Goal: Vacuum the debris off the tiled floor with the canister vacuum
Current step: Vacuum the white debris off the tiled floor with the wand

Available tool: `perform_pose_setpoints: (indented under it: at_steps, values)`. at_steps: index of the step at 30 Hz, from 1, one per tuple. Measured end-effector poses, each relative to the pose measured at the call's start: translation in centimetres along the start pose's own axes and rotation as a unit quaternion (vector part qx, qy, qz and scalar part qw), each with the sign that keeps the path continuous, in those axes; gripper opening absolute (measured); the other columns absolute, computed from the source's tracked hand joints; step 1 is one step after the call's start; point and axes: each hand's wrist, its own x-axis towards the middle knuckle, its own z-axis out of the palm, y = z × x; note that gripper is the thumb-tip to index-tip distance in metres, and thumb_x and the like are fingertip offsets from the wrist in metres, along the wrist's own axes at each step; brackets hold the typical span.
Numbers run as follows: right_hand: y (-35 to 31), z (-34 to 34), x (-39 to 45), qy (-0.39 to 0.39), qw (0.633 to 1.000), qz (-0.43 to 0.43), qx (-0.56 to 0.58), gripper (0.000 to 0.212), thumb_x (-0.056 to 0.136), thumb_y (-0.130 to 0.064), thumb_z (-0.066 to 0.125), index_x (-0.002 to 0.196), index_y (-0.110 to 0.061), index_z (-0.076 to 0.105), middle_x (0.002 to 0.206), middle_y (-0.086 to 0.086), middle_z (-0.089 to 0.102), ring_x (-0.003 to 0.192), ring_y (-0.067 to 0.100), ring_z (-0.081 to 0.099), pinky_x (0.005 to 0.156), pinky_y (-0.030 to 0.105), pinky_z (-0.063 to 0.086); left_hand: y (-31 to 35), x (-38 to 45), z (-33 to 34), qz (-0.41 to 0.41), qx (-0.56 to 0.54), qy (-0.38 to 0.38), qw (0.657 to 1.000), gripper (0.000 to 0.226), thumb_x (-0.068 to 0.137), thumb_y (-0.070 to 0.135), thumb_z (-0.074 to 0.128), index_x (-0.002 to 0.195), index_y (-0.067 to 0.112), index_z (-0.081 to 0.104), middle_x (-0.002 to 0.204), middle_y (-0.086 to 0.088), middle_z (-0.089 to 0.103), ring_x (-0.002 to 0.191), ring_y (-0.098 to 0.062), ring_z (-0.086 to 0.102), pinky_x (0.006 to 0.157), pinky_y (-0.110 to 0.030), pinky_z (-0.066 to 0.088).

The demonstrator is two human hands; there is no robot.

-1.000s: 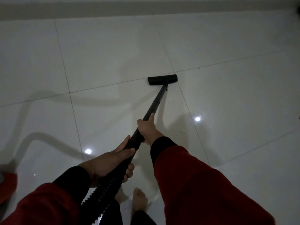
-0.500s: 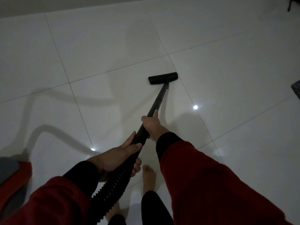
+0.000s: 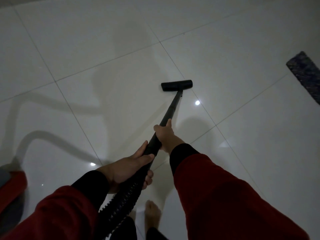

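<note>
A black vacuum wand (image 3: 170,110) runs from my hands down to a black floor nozzle (image 3: 176,86) lying flat on the glossy white tiled floor (image 3: 86,49). My right hand (image 3: 164,134) grips the wand midway, thumb along the tube. My left hand (image 3: 129,169) is closed around the wand's lower end where the ribbed black hose (image 3: 124,203) joins. The red and grey canister (image 3: 10,189) sits at the left edge, partly cut off. A tiny dark speck (image 3: 183,33) lies far ahead of the nozzle.
A dark mat (image 3: 305,73) lies at the right edge. My bare foot (image 3: 153,215) stands on the tile below my hands. Bright ceiling light reflections (image 3: 197,102) dot the floor. The room is dim.
The view has shifted back across the tiles and the far wall has left the frame. The mat has come into view at right, more of the canister shows at left, and my feet have stepped.
</note>
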Motion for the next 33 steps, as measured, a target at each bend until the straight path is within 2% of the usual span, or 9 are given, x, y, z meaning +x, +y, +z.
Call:
perform_pose_setpoints:
  at_steps: [3, 8, 12, 16, 19, 21, 23, 28, 33]
  values:
    - [2.1, -1.1, -0.8, 0.004, 1.000, -0.001, 0.018, 0.081, 0.093, -0.018, 0.045, 0.149, -0.041, -0.009, 0.082, -0.004, 0.041, 0.071, 0.020, 0.052, 0.053, 0.034, 0.045, -1.6, 0.1, 1.0, -0.004, 0.028, -0.002, 1.000, 0.068, 0.096, 0.030, 0.049, 0.140, 0.060, 0.007, 0.062, -0.006, 0.055, 0.054, -0.015, 0.053, 0.051, -0.025, 0.049]
    - [5.5, -3.0, -1.9, 0.006, 0.999, 0.005, 0.049, 0.081, 0.092, -0.021, 0.047, 0.149, -0.044, -0.006, 0.086, -0.003, 0.043, 0.076, 0.020, 0.053, 0.071, 0.041, 0.051, -4.5, -0.2, 3.1, -0.008, 0.056, 0.007, 0.998, 0.068, 0.095, 0.031, 0.049, 0.140, 0.059, 0.007, 0.062, -0.006, 0.055, 0.055, -0.016, 0.053, 0.052, -0.026, 0.049]
    - [7.9, -3.2, -3.1, 0.003, 0.997, 0.014, 0.074, 0.081, 0.091, -0.021, 0.047, 0.148, -0.046, -0.006, 0.088, -0.004, 0.047, 0.082, 0.023, 0.056, 0.077, 0.043, 0.053, -6.5, -1.2, 3.7, -0.013, 0.071, 0.008, 0.997, 0.068, 0.096, 0.029, 0.049, 0.141, 0.058, 0.006, 0.061, -0.006, 0.056, 0.054, -0.016, 0.054, 0.051, -0.025, 0.049]
    - [10.2, -2.4, -4.4, 0.001, 0.994, 0.020, 0.105, 0.080, 0.091, -0.021, 0.046, 0.147, -0.047, -0.004, 0.096, -0.002, 0.050, 0.088, 0.023, 0.056, 0.071, 0.041, 0.051, -8.3, -2.5, 3.4, -0.017, 0.095, 0.014, 0.995, 0.068, 0.096, 0.028, 0.049, 0.141, 0.057, 0.007, 0.062, -0.007, 0.055, 0.054, -0.018, 0.052, 0.049, -0.026, 0.047]
    - [11.9, -0.9, -5.7, 0.014, 0.994, 0.021, 0.104, 0.080, 0.091, -0.022, 0.046, 0.148, -0.046, -0.005, 0.091, -0.003, 0.049, 0.088, 0.024, 0.056, 0.079, 0.046, 0.054, -9.6, -4.0, 2.4, -0.025, 0.114, 0.007, 0.993, 0.067, 0.096, 0.029, 0.049, 0.142, 0.057, 0.007, 0.064, -0.007, 0.055, 0.055, -0.017, 0.053, 0.051, -0.026, 0.048]
    - [13.0, 0.4, -6.5, 0.016, 0.994, 0.019, 0.107, 0.080, 0.091, -0.022, 0.045, 0.148, -0.046, -0.006, 0.089, -0.001, 0.049, 0.083, 0.023, 0.056, 0.081, 0.046, 0.054, -10.5, -5.4, 1.3, -0.029, 0.115, 0.003, 0.993, 0.067, 0.096, 0.029, 0.049, 0.142, 0.057, 0.008, 0.065, -0.007, 0.055, 0.055, -0.016, 0.053, 0.052, -0.026, 0.048]
    - [14.3, 2.1, -7.6, 0.009, 0.993, 0.015, 0.118, 0.081, 0.091, -0.021, 0.044, 0.148, -0.045, -0.008, 0.088, -0.001, 0.048, 0.077, 0.021, 0.055, 0.073, 0.043, 0.052, -11.5, -7.0, 0.1, -0.027, 0.121, 0.002, 0.992, 0.066, 0.096, 0.029, 0.049, 0.142, 0.056, 0.009, 0.064, -0.007, 0.054, 0.055, -0.017, 0.053, 0.052, -0.026, 0.048]
    - [17.1, 8.8, -10.9, 0.005, 0.990, 0.019, 0.138, 0.082, 0.090, -0.019, 0.044, 0.146, -0.047, -0.007, 0.085, -0.004, 0.043, 0.076, 0.022, 0.054, 0.060, 0.036, 0.050, -14.6, -12.5, -4.7, -0.017, 0.121, -0.001, 0.992, 0.065, 0.097, 0.028, 0.047, 0.142, 0.056, 0.010, 0.065, -0.008, 0.053, 0.055, -0.017, 0.053, 0.052, -0.025, 0.048]
    - [19.5, 18.1, -14.5, -0.022, 0.990, 0.019, 0.138, 0.081, 0.090, -0.020, 0.046, 0.146, -0.049, -0.005, 0.090, -0.003, 0.042, 0.083, 0.025, 0.056, 0.064, 0.040, 0.052, -18.0, -19.4, -11.7, -0.005, 0.106, 0.010, 0.994, 0.068, 0.096, 0.028, 0.049, 0.141, 0.057, 0.007, 0.066, -0.008, 0.055, 0.057, -0.018, 0.054, 0.055, -0.027, 0.048]
